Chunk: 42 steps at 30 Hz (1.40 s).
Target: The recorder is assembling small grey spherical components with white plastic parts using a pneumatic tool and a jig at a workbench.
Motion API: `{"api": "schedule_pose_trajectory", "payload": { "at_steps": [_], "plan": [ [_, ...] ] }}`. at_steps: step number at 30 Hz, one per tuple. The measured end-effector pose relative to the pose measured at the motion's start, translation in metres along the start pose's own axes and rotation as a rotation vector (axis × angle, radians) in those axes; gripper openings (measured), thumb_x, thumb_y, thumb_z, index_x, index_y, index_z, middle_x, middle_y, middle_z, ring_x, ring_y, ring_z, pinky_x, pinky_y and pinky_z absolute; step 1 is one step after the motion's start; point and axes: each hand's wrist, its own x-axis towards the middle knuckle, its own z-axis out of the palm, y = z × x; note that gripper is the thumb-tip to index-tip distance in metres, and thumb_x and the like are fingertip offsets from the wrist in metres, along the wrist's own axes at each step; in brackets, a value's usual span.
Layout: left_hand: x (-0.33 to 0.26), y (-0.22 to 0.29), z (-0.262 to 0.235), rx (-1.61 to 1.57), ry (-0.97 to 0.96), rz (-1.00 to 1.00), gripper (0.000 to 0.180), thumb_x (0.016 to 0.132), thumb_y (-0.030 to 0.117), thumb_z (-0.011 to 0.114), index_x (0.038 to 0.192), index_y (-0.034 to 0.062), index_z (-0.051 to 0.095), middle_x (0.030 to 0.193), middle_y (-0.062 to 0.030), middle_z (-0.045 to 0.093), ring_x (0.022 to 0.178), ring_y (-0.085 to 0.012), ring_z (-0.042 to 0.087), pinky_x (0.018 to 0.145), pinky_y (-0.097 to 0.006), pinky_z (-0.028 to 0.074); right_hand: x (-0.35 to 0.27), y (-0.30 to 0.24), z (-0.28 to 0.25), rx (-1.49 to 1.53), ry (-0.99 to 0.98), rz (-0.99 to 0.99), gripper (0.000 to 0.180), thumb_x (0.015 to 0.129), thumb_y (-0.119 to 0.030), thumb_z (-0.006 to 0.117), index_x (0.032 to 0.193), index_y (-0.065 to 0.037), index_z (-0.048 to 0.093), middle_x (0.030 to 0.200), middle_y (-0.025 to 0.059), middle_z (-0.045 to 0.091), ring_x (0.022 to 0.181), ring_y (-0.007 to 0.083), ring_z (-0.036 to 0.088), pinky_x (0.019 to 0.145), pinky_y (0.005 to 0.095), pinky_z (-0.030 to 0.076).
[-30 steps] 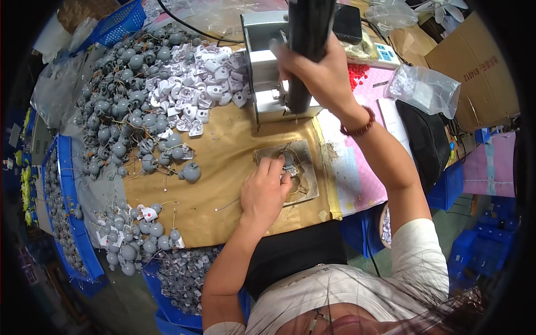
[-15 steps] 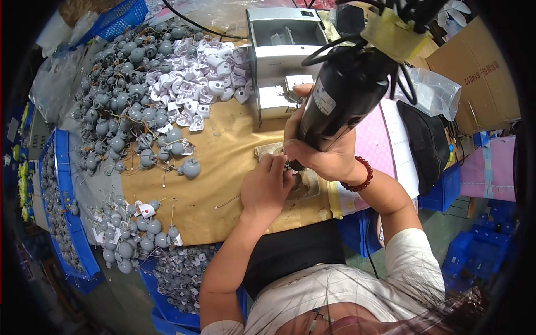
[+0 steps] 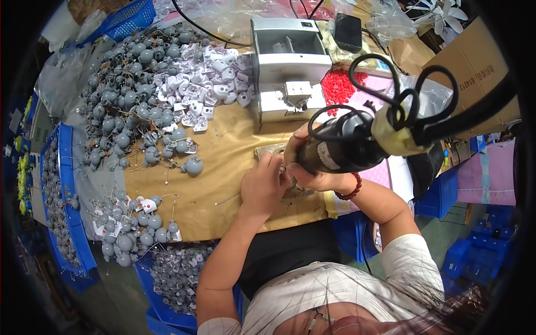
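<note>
My right hand point(image 3: 307, 177) is wrapped around a black electric screwdriver point(image 3: 338, 146), which leans over to the right with its cable looping away. Against it, my left hand point(image 3: 262, 187) is closed, fingers pinched around something hidden by the fingers. A thin wire point(image 3: 228, 199) sticks out to the left from under that hand. Both hands meet over a metal plate point(image 3: 267, 149) on the brown-covered table. The screwdriver's tip is hidden behind my fingers.
A grey box-shaped machine point(image 3: 290, 64) stands just beyond my hands, with small red parts point(image 3: 339, 88) to its right. Piles of grey round parts point(image 3: 125, 100) and white plastic shells point(image 3: 195, 84) cover the left side. Blue bins point(image 3: 167, 293) stand below the edge.
The screwdriver has tipped from steep to nearly level, its rear end swinging down and right. The red parts and a black phone now show behind it. My left hand has barely moved.
</note>
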Motion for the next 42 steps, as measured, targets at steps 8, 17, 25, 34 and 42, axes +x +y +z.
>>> {"api": "schedule_pose_trajectory", "payload": {
  "at_steps": [8, 17, 25, 34, 42],
  "plan": [
    [0.002, 0.001, 0.0, 0.01, -0.036, -0.024, 0.033, 0.076, 0.013, 0.073, 0.102, 0.011, 0.053, 0.095, -0.0102, 0.054, 0.076, -0.0349, 0.063, 0.062, -0.048, 0.05, 0.008, 0.002, -0.001, -0.696, -0.068, -0.352, 0.026, 0.088, -0.01, 0.061, 0.109, 0.003, 0.053, 0.101, 0.0096, 0.063, 0.085, 0.0187, 0.064, 0.079, 0.034, 0.053],
    [0.002, 0.008, -0.002, 0.154, -0.127, -0.178, 0.038, 0.083, 0.018, 0.072, 0.12, 0.0108, 0.061, 0.119, -0.0083, 0.057, 0.092, -0.0343, 0.066, 0.073, -0.045, 0.054, 0.035, -0.009, -0.043, -0.059, 0.516, 0.219, 0.041, 0.095, -0.011, 0.064, 0.132, -0.001, 0.049, 0.084, 0.0056, 0.063, 0.069, 0.0132, 0.061, 0.066, 0.0289, 0.051],
    [-0.008, 0.001, 0.001, 0.114, 0.016, 0.008, 0.035, 0.08, 0.011, 0.076, 0.113, 0.0092, 0.066, 0.106, -0.0065, 0.068, 0.086, -0.0296, 0.067, 0.072, -0.039, 0.053, -0.008, 0.029, -0.077, -0.798, 0.38, -0.042, 0.042, 0.093, -0.008, 0.066, 0.133, 0.0, 0.056, 0.124, 0.0132, 0.062, 0.113, 0.021, 0.06, 0.089, 0.0305, 0.051],
    [-0.006, 0.005, 0.001, 0.153, -0.009, 0.016, 0.036, 0.079, 0.011, 0.078, 0.113, 0.0073, 0.065, 0.101, -0.0085, 0.068, 0.084, -0.0303, 0.067, 0.071, -0.039, 0.053, -0.023, 0.057, -0.014, -0.488, 0.141, 0.285, 0.01, 0.094, -0.008, 0.067, 0.1, 0.0, 0.067, 0.08, 0.0103, 0.07, 0.072, 0.018, 0.067, 0.066, 0.0296, 0.053],
    [-0.003, 0.007, 0.004, 0.159, -0.014, 0.023, 0.036, 0.079, 0.011, 0.077, 0.114, 0.0076, 0.065, 0.1, -0.0085, 0.067, 0.084, -0.0305, 0.066, 0.071, -0.039, 0.052, -0.009, 0.068, -0.006, -0.573, 0.247, 0.256, 0.013, 0.101, -0.013, 0.059, 0.097, -0.001, 0.057, 0.075, 0.013, 0.065, 0.064, 0.0222, 0.064, 0.061, 0.0333, 0.049]
  ]
}}
